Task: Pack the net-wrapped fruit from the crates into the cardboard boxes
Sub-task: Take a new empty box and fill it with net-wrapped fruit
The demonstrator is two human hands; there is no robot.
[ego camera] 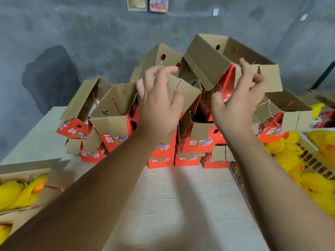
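While both arms reach forward over the pale table point(181, 205), the hands meet the top of a heap of empty cardboard boxes point(163, 124) stacked at the table's far side, against a grey concrete wall point(90, 42). The boxes are oblong, plain brown corrugated board inside and glossy red print outside, with round holes in the sides and red cord handles; their flaps stand open, and most lie tilted with their mouths facing up and toward the camera.

The left hand point(159, 102) is spread, fingers loosely bent, over the brown flap of one box near the top of the heap; whether it grips that flap I cannot tell, since the picture is blurred there. The right hand point(237, 98) has its fingers curled round the edge of the raised box point(226, 66), thumb on the red side. This box sits highest in the heap, tipped so that its long axis runs from upper left down to the right, its open brown interior turned up and toward the viewer.

Net-wrapped fruit point(299, 160), yellow foam mesh with a ribbed texture over rounded shapes, fills a pale perforated crate point(311, 160) right of the heap. Left of the heap and nearer the camera, a filled box point(21, 171) holds more yellow-netted fruit with some orange skin showing.
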